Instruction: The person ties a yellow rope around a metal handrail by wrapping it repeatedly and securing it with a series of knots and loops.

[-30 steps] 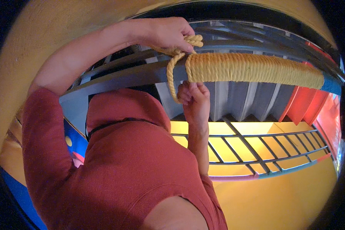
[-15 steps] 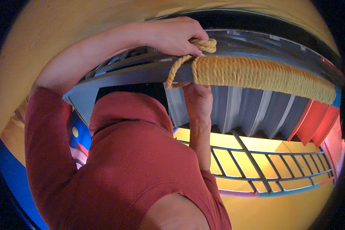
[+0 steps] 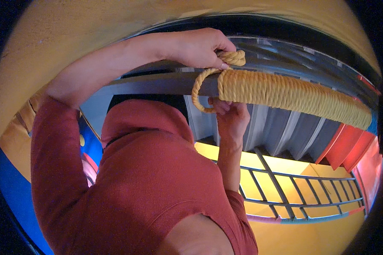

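Note:
A dark handrail (image 3: pixel 157 83) crosses in front of me, its right stretch wrapped in tight turns of yellow rope (image 3: pixel 293 93). From the last turn a loose loop (image 3: pixel 196 91) of that rope bows out leftward around bare rail. My left hand (image 3: pixel 200 47), reaching over the rail from the left, is closed on a small bunch of the rope (image 3: pixel 233 57) above the wrap's end. Below the rail, my right hand (image 3: pixel 230 114) has its fingers closed where the loop passes under, beside the wrap's edge. Its fingertips and part of the rope there are hidden.
Grey stair steps (image 3: pixel 281 127) run beyond the rail, with red panels (image 3: pixel 347 146) at the right. Lower down is a dark metal railing (image 3: pixel 302 172) against a yellow wall. Blue wrapping (image 3: pixel 373 120) borders the yellow rope's far right end.
The loop has become rounder and wider, hanging lower beside the wrap. My right hand has shifted down and right in the view; the left still grips the rope bunch.

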`<action>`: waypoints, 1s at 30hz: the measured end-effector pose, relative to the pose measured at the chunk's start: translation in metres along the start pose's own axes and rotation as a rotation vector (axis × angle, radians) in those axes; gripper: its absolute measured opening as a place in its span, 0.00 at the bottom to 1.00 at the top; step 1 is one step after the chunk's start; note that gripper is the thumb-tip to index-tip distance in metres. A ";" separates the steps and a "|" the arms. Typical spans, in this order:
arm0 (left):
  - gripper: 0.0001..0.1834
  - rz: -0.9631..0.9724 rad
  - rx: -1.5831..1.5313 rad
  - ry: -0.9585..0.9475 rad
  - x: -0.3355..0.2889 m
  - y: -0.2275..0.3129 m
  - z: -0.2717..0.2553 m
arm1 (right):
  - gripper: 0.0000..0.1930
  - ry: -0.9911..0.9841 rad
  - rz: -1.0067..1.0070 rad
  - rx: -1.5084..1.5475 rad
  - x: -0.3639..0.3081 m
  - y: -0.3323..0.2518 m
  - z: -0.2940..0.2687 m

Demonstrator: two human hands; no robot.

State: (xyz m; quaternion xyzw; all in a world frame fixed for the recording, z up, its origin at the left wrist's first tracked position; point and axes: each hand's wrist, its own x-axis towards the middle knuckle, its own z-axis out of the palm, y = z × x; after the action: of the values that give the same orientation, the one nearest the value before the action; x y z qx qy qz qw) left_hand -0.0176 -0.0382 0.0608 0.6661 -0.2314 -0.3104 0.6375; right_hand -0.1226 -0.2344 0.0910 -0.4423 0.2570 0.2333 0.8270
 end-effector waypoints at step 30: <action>0.16 -0.098 -0.452 -0.095 -0.013 -0.016 0.013 | 0.11 -0.008 -0.003 -0.554 -0.017 -0.009 0.016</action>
State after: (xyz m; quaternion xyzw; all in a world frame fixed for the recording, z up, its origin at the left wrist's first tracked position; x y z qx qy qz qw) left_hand -0.0373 -0.0374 0.0463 0.5013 -0.1532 -0.4161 0.7430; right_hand -0.1261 -0.2281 0.1146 -0.6512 0.1792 0.2951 0.6758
